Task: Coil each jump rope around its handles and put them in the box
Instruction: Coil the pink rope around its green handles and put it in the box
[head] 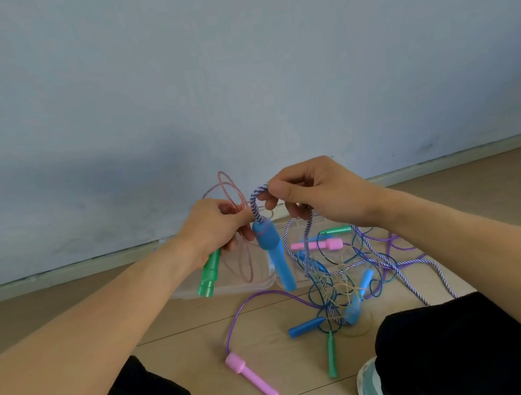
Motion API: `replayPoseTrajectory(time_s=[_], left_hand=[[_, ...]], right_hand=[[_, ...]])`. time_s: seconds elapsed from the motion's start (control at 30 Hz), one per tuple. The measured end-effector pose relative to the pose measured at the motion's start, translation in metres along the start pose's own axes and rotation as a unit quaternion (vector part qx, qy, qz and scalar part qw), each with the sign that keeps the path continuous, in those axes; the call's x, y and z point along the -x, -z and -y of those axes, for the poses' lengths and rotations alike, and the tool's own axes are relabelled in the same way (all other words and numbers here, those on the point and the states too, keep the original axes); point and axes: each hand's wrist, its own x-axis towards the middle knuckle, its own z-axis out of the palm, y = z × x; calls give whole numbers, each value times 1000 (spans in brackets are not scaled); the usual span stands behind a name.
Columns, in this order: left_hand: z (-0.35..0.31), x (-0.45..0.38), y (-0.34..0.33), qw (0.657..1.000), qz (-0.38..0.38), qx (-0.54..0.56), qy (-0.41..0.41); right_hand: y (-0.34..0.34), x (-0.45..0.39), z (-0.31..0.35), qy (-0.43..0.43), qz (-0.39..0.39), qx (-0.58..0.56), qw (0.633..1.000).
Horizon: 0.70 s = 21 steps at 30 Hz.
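Sitting on a wood-plank floor point(64, 315) facing a grey-blue wall point(228, 63), knees apart, with the work held up between them.

Clear plastic box point(199, 290) lies on the floor just behind the hands; what it holds cannot be told through the glare. In front and to its right, a tangle of loose jump ropes point(336, 281), none coiled: purple cord to a pink handle point(250, 376), a dark blue handle point(306, 326), a green handle point(331, 353), a pale blue handle point(360, 298).

Left hand point(214, 228): fingers curled round a green handle pair point(210, 274), thin pink cord point(232, 202) looping out above the fist. A blue foam handle point(272, 251) hangs just beside it; whether this hand also pinches that handle's top is unclear.

Right hand point(314, 194): thumb and forefinger pinch the blue-and-white braided rope point(257, 199) where it arches out of the blue handle; the rest trails down into the pile.

Judgement: two ropes are caught together, so separating them looks like the step in hand. Best to free the braided rope from the pink cord first, drawing slack slowly so the floor tangle does not tighten, then wind snug, even turns.
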Motion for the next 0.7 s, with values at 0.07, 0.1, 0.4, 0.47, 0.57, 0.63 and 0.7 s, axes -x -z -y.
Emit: replayPoseTrajectory(time_s=[0.07, 0.1, 0.4, 0.47, 0.57, 0.63, 0.7], left_hand=[[0, 0, -1, 1000, -4, 3, -5], [1, 0, -2, 1000, 2, 2, -4], [6, -2, -1, 997, 60, -45, 22], [5, -3, 0, 994, 53, -95, 7], [9, -8, 3, 980, 23, -193, -34], [14, -10, 6, 961, 11, -269, -59], [19, -10, 6, 953, 17, -296, -63]], right_hand=[[0, -2, -1, -13, 7, -60, 998], [-1, -3, 0, -21, 12, -95, 995], [2, -11, 1, -95, -66, -361, 925], [5, -11, 2, -103, -92, -425, 895], [8, -11, 0, -108, -133, -496, 851], [11, -11, -1, -106, -155, -534, 825], [18, -10, 1, -100, -168, -543, 817]])
